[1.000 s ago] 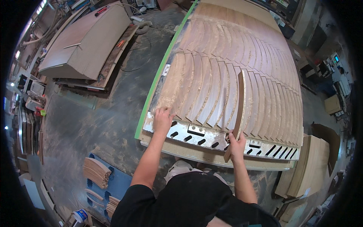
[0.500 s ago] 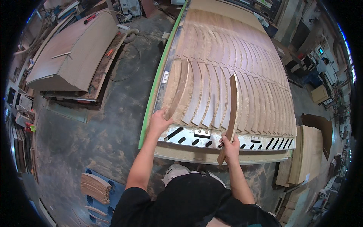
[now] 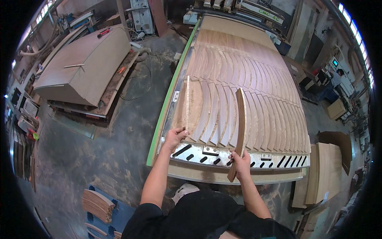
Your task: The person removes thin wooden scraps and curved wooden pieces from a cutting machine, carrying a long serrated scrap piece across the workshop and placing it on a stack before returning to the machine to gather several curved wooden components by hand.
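Head: strips (image 3: 222, 113) on table (image 3: 236, 28), dusty floor (image 3: 115, 149)

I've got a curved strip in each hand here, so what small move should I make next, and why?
Perhaps bring the left strip across to the right strip: your left hand pinches it by its near end, and it looks tipped on edge, while your right hand grips the other. Gathering both there could free the left hand.

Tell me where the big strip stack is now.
The stack sits lower left in the head view, on the blue board, left of the left forearm.
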